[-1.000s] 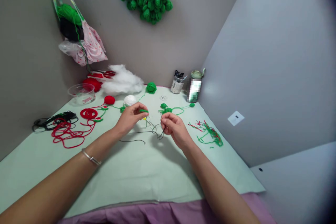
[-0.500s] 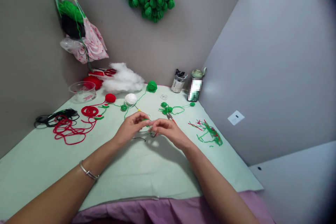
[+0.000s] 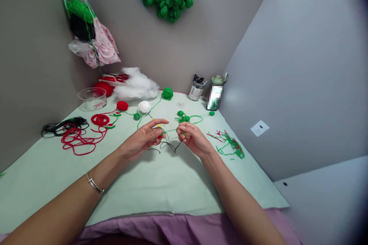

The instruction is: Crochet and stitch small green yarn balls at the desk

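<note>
My left hand point(image 3: 142, 138) pinches a small green and red crochet piece point(image 3: 160, 134) between thumb and fingers, with the index finger stretched out above it. A thin green yarn strand point(image 3: 171, 130) runs across from that piece to my right hand point(image 3: 194, 138). The right fingers are closed on the strand; whether they also hold a needle or hook cannot be made out. Beneath them a black yarn strand point(image 3: 174, 149) trails down towards the table. Just beyond the hands lies a green yarn bundle point(image 3: 185, 119), partly covering the scissors seen there earlier.
A white yarn ball point(image 3: 144, 107), red yarn ball point(image 3: 122, 105) and green yarn ball point(image 3: 167, 93) sit farther back, near white stuffing point(image 3: 136, 86). Loose red yarn point(image 3: 77, 141) spreads left. Green and red scraps point(image 3: 231, 147) lie right. A phone point(image 3: 214, 97) leans at the back.
My hands, close together before, have moved apart, and the green strand now stretches between them. The green and red piece has come into view in my left hand.
</note>
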Demonstrator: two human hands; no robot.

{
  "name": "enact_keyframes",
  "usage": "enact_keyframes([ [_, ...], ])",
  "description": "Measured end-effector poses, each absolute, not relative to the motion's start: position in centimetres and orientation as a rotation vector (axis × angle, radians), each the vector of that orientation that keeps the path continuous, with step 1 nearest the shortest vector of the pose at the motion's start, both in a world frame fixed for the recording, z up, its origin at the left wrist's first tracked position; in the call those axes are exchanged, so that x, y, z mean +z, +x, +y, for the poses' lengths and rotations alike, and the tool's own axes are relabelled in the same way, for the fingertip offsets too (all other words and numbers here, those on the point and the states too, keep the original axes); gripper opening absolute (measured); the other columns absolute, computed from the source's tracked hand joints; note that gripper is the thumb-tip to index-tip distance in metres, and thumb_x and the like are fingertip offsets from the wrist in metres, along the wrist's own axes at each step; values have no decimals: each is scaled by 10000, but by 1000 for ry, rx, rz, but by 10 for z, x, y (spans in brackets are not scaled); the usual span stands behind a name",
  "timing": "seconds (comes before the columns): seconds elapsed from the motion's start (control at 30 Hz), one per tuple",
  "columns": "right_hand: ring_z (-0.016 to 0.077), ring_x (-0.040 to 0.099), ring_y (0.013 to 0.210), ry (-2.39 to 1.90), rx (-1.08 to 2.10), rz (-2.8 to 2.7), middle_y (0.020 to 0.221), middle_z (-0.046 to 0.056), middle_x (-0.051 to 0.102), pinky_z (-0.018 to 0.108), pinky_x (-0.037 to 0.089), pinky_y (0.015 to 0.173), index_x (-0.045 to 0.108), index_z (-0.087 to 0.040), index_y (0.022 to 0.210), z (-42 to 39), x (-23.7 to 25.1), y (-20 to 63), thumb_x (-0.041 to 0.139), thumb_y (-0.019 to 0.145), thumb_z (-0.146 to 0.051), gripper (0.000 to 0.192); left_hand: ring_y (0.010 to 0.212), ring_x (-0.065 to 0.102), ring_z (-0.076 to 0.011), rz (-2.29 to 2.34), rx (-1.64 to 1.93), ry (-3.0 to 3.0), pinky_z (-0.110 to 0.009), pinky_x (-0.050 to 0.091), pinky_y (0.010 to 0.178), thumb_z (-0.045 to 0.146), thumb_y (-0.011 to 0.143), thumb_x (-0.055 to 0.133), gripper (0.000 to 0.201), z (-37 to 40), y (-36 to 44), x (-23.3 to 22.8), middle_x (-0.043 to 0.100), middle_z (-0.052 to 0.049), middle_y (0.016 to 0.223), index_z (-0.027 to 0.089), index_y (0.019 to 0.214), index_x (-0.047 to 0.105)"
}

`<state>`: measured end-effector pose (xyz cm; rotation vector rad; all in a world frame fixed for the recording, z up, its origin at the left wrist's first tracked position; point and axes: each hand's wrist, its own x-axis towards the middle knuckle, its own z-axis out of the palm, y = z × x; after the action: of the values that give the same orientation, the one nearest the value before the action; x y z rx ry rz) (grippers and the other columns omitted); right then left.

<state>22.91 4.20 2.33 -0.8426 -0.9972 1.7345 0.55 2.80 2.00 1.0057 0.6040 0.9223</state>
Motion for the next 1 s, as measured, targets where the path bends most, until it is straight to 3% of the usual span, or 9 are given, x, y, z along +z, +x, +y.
enact_keyframes([
  [0.17, 46, 519, 580, -846, 1738, -972, 731, -2, 652, 157, 409, 531, 654, -152, 807, 42, 22, 228, 864, 697, -283, 271, 769, 625, -88, 545, 926, 834, -203, 504, 773, 261, 706, 889, 332, 28, 1, 23, 691, -15, 885, 177, 983, 728],
  [0.33, 54, 527, 601, -865, 1725, -984, 748, 0, 657, 169, 415, 543, 657, -157, 822, 42, 21, 228, 862, 704, -292, 273, 778, 639, -99, 586, 928, 807, -217, 526, 797, 216, 726, 862, 222, 27, 1, 25, 681, -6, 830, 179, 869, 696],
  [0.6, 57, 531, 615, -879, 1708, -1014, 759, 4, 659, 175, 418, 562, 657, -154, 832, 43, 19, 228, 855, 717, -306, 275, 756, 659, -80, 559, 958, 741, -184, 548, 768, 208, 680, 900, 277, 27, 2, 23, 719, -14, 886, 171, 914, 757],
  [0.9, 61, 522, 621, -901, 1686, -1004, 753, 2, 659, 188, 406, 566, 655, -153, 827, 43, 20, 228, 871, 688, -327, 310, 871, 691, -107, 488, 895, 821, -200, 548, 852, 184, 759, 840, 317, 26, 1, 19, 753, -74, 1108, 178, 1070, 778],
  [1.0, 63, 524, 618, -901, 1687, -1014, 753, 3, 663, 194, 402, 562, 656, -155, 825, 44, 18, 228, 870, 692, -331, 307, 878, 680, -116, 491, 881, 858, -218, 541, 860, 160, 772, 817, 307, 25, 1, 20, 749, -69, 1073, 187, 1075, 777],
])
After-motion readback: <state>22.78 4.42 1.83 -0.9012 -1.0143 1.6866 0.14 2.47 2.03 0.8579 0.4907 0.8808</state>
